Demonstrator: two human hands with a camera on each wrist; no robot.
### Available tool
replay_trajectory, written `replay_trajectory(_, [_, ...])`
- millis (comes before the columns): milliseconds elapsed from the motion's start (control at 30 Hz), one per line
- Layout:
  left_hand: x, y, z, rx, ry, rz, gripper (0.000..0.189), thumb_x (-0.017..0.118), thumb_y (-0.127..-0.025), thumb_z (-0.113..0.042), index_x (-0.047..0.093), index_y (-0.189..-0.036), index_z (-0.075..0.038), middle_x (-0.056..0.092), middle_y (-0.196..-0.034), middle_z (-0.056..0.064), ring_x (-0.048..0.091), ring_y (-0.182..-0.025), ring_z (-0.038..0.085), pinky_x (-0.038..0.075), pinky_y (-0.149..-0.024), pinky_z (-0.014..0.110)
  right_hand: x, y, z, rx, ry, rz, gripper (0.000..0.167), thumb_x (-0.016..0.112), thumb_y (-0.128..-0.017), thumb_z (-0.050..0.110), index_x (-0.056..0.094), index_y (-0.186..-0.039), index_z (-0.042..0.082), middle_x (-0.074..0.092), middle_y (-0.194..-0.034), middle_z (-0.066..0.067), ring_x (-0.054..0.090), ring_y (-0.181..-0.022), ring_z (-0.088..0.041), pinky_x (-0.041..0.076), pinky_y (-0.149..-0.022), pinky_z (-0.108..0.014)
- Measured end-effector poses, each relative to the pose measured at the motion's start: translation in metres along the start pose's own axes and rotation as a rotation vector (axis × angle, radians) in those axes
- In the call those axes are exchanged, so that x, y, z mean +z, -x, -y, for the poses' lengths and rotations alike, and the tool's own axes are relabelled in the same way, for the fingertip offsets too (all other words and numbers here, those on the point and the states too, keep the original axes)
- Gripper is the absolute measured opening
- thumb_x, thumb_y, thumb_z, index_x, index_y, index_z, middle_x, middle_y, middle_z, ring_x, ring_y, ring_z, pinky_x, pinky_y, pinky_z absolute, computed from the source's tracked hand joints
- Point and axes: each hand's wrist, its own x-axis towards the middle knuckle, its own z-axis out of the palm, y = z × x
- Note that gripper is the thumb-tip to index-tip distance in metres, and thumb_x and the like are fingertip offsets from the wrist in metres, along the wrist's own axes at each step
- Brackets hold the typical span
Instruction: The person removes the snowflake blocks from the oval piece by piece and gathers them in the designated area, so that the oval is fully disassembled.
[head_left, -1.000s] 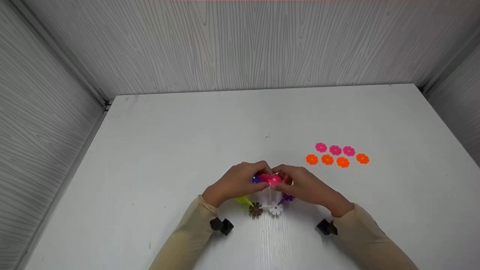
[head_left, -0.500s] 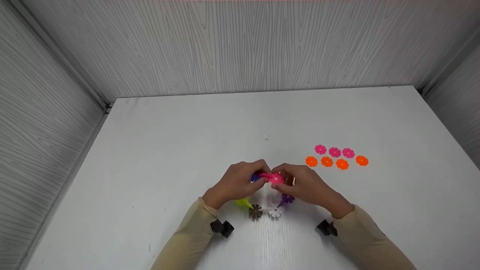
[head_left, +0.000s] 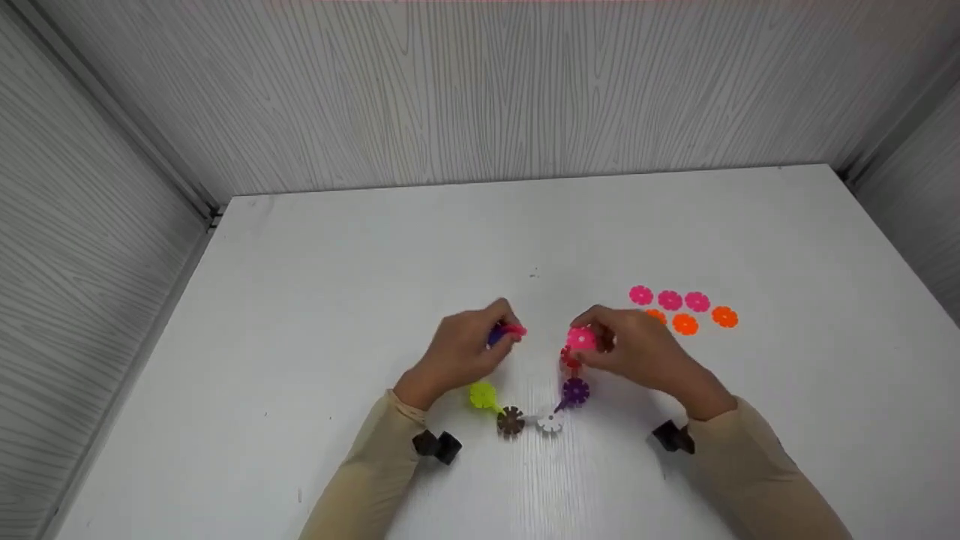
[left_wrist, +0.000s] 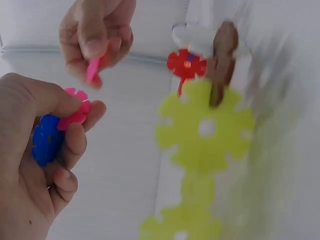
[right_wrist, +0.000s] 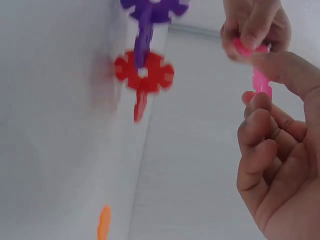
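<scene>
My left hand [head_left: 466, 341] pinches a pink notched disc [left_wrist: 75, 111] that is joined to a blue notched disc [left_wrist: 48, 140]. To its right, my right hand [head_left: 634, 341] holds another pink notched disc [head_left: 581, 338] between thumb and fingers. A gap separates the two pink discs. Below the hands stands a curved chain of interlocked discs: yellow-green [head_left: 483, 395], brown [head_left: 511, 421], white [head_left: 550, 421], purple [head_left: 576, 392] and red [right_wrist: 144, 71]. In the head view the right fingers overlap the red disc.
Beyond my right hand, loose pink discs [head_left: 670, 300] lie in a row on the white table [head_left: 337, 262]. Loose orange discs [head_left: 685, 324] lie just in front of them, partly covered by the hand. Grey wood-grain panels [head_left: 480, 90] border the table at the back and sides.
My hands have drawn apart, left hand leftward and right hand rightward, both slightly farther from me. The pink discs, close together before, are now separated. More of the chain shows.
</scene>
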Motion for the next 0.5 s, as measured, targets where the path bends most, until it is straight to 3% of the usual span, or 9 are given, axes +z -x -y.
replay_trajectory(100, [-0.017, 0.008, 0.019, -0.180, 0.073, -0.132, 0.008, 0.063, -0.093, -0.014, 0.057, -0.097, -0.010, 0.069, -0.089, 0.004, 0.055, -0.072, 0.012, 0.046, -0.068, 0.028, -0.022, 0.004, -0.020, 0.104, -0.027, -0.091, 0.031, 0.073, -0.085, 0.015, 0.066, -0.114, 0.008, 0.059, -0.077, -0.002, 0.051, -0.071, -0.014, 0.045, -0.060, -0.020])
replay_trajectory(200, [-0.029, 0.014, 0.033, -0.317, 0.163, -0.171, 0.011, 0.063, -0.092, -0.012, 0.056, -0.100, -0.010, 0.069, -0.095, 0.006, 0.057, -0.081, 0.017, 0.050, -0.077, 0.034, -0.037, 0.006, -0.038, 0.180, -0.073, -0.133, 0.034, 0.071, -0.087, 0.013, 0.063, -0.120, 0.008, 0.059, -0.082, -0.006, 0.051, -0.074, -0.018, 0.045, -0.059, -0.020])
replay_trajectory(300, [-0.031, 0.014, 0.041, -0.363, 0.181, -0.108, 0.013, 0.061, -0.094, -0.015, 0.055, -0.105, -0.010, 0.068, -0.101, 0.007, 0.059, -0.089, 0.020, 0.052, -0.087, 0.038, -0.043, 0.004, -0.049, 0.219, -0.089, -0.108, 0.038, 0.069, -0.089, 0.017, 0.060, -0.126, 0.010, 0.060, -0.089, -0.009, 0.053, -0.078, -0.020, 0.047, -0.061, -0.020])
replay_trajectory(400, [-0.028, 0.011, 0.044, -0.366, 0.143, -0.050, 0.014, 0.060, -0.095, -0.018, 0.055, -0.107, -0.012, 0.068, -0.101, 0.006, 0.059, -0.092, 0.021, 0.052, -0.090, 0.041, -0.043, 0.001, -0.057, 0.240, -0.095, -0.075, 0.040, 0.067, -0.091, 0.019, 0.057, -0.130, 0.013, 0.060, -0.094, -0.010, 0.053, -0.082, -0.022, 0.048, -0.063, -0.022])
replay_trajectory(500, [-0.023, 0.010, 0.047, -0.354, 0.083, -0.034, 0.011, 0.061, -0.094, -0.017, 0.057, -0.105, -0.014, 0.067, -0.099, 0.004, 0.058, -0.091, 0.020, 0.052, -0.089, 0.041, -0.043, 0.002, -0.063, 0.246, -0.098, -0.061, 0.039, 0.063, -0.093, 0.014, 0.056, -0.132, 0.014, 0.060, -0.097, -0.011, 0.052, -0.082, -0.024, 0.047, -0.062, -0.023])
